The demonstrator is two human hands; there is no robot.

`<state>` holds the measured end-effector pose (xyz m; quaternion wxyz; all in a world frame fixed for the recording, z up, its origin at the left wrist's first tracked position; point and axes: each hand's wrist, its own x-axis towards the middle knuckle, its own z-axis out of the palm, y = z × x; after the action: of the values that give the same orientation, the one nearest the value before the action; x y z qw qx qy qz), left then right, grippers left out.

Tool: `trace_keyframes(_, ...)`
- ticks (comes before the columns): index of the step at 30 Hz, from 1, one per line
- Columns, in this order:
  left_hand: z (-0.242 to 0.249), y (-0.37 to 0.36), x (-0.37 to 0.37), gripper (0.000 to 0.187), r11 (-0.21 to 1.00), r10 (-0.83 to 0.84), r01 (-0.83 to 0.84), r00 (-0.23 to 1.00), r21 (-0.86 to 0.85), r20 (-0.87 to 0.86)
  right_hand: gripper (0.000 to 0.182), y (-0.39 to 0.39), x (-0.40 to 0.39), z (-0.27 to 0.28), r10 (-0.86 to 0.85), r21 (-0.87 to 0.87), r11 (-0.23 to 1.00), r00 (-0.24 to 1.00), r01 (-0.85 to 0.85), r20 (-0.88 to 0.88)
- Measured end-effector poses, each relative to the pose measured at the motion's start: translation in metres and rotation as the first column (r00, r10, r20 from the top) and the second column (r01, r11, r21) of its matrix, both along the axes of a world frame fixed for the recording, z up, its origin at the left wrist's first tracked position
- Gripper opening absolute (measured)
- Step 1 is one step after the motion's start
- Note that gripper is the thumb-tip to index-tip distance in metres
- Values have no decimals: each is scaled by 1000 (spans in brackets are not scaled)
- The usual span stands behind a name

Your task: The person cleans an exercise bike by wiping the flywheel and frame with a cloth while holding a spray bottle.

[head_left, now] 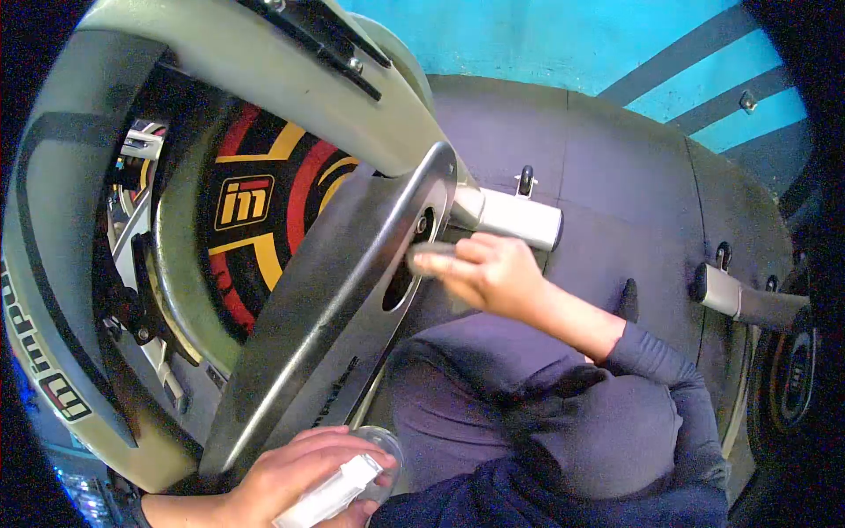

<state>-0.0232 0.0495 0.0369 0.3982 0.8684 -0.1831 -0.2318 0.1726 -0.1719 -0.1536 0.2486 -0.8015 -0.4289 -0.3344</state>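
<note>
My right hand (493, 273) reaches to the dark guard (326, 273) of an exercise bike, beside an oval opening (409, 264) with a bolt (421, 225) in it. Its fingers are closed round a small greyish thing (427, 257), too blurred to name, at the edge of that opening. Low in the view, my left hand (304, 471) grips a clear round container (387, 449). A white rectangular piece (339, 493), perhaps a label or small box, shows between its thumb and fingers; how it joins the container cannot be made out.
Behind the guard is the flywheel (242, 202) with red and yellow markings. The bike's silver foot (519, 220) has a small caster (526, 180) and rests on dark floor mats (616, 167). Another machine's foot (722, 289) stands at right, a blue wall (528, 40) behind.
</note>
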Motion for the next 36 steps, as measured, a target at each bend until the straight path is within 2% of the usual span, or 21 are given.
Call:
trace_keyframes(2, 0, 1, -1, 45, 1000, 5, -5, 1000, -1, 2, 41, -4, 5, 3, -42, -5, 999, 999, 42, -10)
trace_keyframes(8, 2, 1, -1, 45, 999, -54, 54, 994, -4, 98, 38, 11, -22, 0, 188, 84, 980, 977, -180, -97)
trace_keyframes(10, 2, 3, -1, 45, 1000, -8, 8, 1000, -8, 22, 38, 7, -17, 2, 158, 58, 987, 981, -152, -116)
trace_keyframes(12, 2, 2, -1, 45, 1000, 14, -14, 1000, -15, 4, 39, -1, 4, 3, 44, -24, 999, 999, -44, 3)
trace_keyframes(13, 1, 1, -2, 45, 999, 32, -32, 999, -20, -4, 39, -3, 9, 1, -20, 0, 1000, 999, 20, -39)
trace_keyframes(16, 0, 2, 0, 44, 998, -53, 50, 996, 44, 72, 38, -2, 10, 0, -21, 43, 999, 1000, 22, -17)
trace_keyframes(18, 1, 1, -1, 44, 998, -53, 51, 994, 28, 94, 37, 7, -2, -4, 32, 69, 997, 999, -29, -38)
trace_keyframes(20, 1, 0, -1, 43, 999, -49, 48, 992, 13, 116, 37, 10, -13, -4, 160, 67, 986, 984, -155, -76)
trace_keyframes(23, -2, 0, -2, 43, 1000, 4, -4, 998, 5, 67, 40, 3, -2, -2, 123, 34, 992, 992, -122, -25)
trace_keyframes(24, -6, -1, -3, 43, 996, 42, -34, 995, -85, 90, 41, -3, 8, -2, 95, 11, 995, 995, -95, -1)
trace_keyframes(25, -7, -1, -4, 43, 990, 64, -51, 993, -129, 101, 40, -7, 10, 2, -13, -19, 1000, 999, 12, -38)
trace_keyframes(26, -7, -1, -4, 43, 983, 85, -65, 990, -173, 111, 39, -10, 18, 1, 10, 49, 999, 999, -7, -53)
trace_keyframes(28, -2, 0, -1, 43, 997, -52, 46, 993, 54, 107, 38, -4, 14, 0, 26, 71, 997, 999, -24, -22)
trace_keyframes(30, -1, -2, 0, 42, 998, -59, 55, 992, 34, 114, 37, 4, 2, -5, 76, 104, 992, 995, -70, -61)
trace_keyframes(31, -1, -3, 1, 42, 998, -62, 61, 991, 14, 121, 37, 6, -4, -6, 116, 95, 989, 993, -113, -31)
trace_keyframes(32, -1, -3, 1, 42, 998, -61, 60, 990, 13, 124, 40, 8, -12, -6, 159, 64, 986, 985, -155, -73)
trace_keyframes(34, 0, -3, 0, 42, 1000, -6, 7, 999, -20, 46, 42, 11, -17, -8, 234, 103, 969, 967, -224, -101)
trace_keyframes(36, 1, -3, 2, 43, 1000, 3, -2, 999, -7, 35, 41, 4, -2, -5, 187, 70, 981, 981, -183, -52)
